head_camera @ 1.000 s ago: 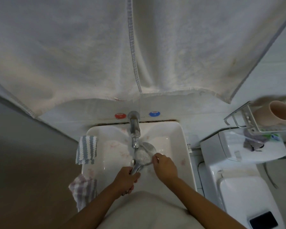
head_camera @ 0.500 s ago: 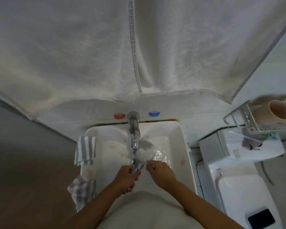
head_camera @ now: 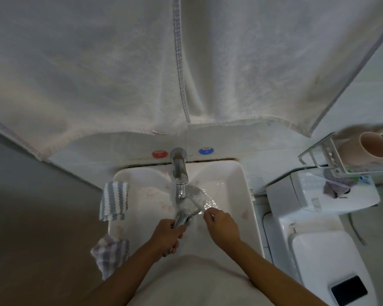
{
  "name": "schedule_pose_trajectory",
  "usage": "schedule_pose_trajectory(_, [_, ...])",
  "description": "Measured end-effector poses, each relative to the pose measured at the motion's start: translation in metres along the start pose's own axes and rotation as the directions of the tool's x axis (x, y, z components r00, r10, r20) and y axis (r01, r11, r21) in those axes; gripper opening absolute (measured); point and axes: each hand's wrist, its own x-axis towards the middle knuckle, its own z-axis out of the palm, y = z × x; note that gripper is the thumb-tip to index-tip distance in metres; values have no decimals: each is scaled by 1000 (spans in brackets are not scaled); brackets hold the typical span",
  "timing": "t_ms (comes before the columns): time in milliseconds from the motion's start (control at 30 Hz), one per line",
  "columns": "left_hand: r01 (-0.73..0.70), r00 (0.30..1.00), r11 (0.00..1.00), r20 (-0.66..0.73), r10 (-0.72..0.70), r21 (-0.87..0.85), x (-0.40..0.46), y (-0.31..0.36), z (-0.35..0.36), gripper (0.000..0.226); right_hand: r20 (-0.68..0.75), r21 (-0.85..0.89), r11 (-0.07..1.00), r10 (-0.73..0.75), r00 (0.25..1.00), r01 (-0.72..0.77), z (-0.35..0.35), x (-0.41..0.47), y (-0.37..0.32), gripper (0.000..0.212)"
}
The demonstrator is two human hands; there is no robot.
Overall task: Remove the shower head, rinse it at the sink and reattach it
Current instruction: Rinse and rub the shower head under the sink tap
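The left hand grips the shower head by its handle, fingers curled round it, over the sink. The right hand sits just beside the head's near edge, fingers curled; whether they touch it I cannot tell. The head lies under the tap, water running over its face. Two cloths hang on the sink's left rim. A toilet stands close on the right. Towels hang low above, with cups on a rack at far right.
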Motion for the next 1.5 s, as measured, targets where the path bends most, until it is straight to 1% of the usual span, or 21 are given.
schedule_pose_trajectory(133, [16,1000,1000,1,-16,-19,1,-1,0,26,153,31,998,-52,987,48,6,-5,-3,30])
schedule_pose_trajectory(167, [24,1000,999,0,-24,-29,1,-1,-1,27,158,23,998,-55,986,52,6,-7,-3,30])
schedule_pose_trajectory(300, [31,999,999,8,-31,-41,0,1,-1,26,-11,-31,1000,1,1000,-1,0,-1,0,32])
schedule_pose_trajectory(333, [29,1000,999,10,-28,-45,0,2,0,27,-3,-18,1000,5,1000,-5,0,-1,1,32])
schedule_pose_trajectory(400, [30,999,998,13,-30,-57,0,3,0,27,95,22,1000,-23,995,21,3,-3,1,32])
schedule_pose_trajectory(467, [40,999,997,17,-39,-68,-1,4,0,29,178,15,999,-54,982,52,6,-7,1,31])
schedule_pose_trajectory(533, [44,999,996,20,-43,-78,-1,4,0,31,143,-26,998,-57,988,61,5,-7,1,33])
schedule_pose_trajectory(633, [37,999,996,26,-35,-79,-2,7,1,31,10,-61,998,-21,1000,22,-1,-4,1,35])
schedule_pose_trajectory(667, [35,999,996,27,-33,-81,-2,7,2,32,11,-52,998,-21,1000,22,-1,-4,1,35])
schedule_pose_trajectory(800, [52,998,994,24,-50,-98,-2,7,1,31,144,-24,998,-56,988,60,3,-10,0,33])
schedule_pose_trajectory(833, [57,998,993,23,-55,-99,-2,7,1,31,133,-32,998,-54,990,58,3,-10,0,33])
schedule_pose_trajectory(933, [63,998,993,27,-60,-102,-2,7,0,30,2,-62,998,-22,1000,22,-3,-7,1,34])
schedule_pose_trajectory(967, [64,998,992,30,-61,-106,-2,7,0,30,-10,-62,998,-16,1000,15,-5,-6,2,34])
schedule_pose_trajectory(1100, [88,995,989,47,-82,-117,-2,7,-1,31,156,-22,998,-47,987,51,0,-11,2,30])
schedule_pose_trajectory(1167, [105,994,986,54,-99,-126,-2,7,-2,30,130,-53,997,-46,990,53,0,-12,2,31])
schedule_pose_trajectory(1233, [107,993,985,58,-100,-132,-2,7,-2,28,25,-81,996,-25,999,27,-3,-9,2,33])
schedule_pose_trajectory(1267, [106,993,985,60,-99,-133,-1,7,-2,28,-1,-75,997,-14,1000,14,-4,-8,2,33])
schedule_pose_trajectory(1300, [105,993,986,63,-98,-133,-1,8,-2,28,10,-63,998,-10,1000,11,-4,-8,2,32])
schedule_pose_trajectory(1400, [114,992,985,70,-106,-133,0,7,-3,28,155,-36,998,-47,987,53,1,-11,0,30])
schedule_pose_trajectory(1433, [117,992,984,71,-109,-136,0,8,-4,29,169,-41,997,-55,984,62,2,-12,0,30])
schedule_pose_trajectory(1500, [122,991,981,80,-111,-150,0,8,-4,31,100,-63,997,-41,994,48,-2,-11,0,32])
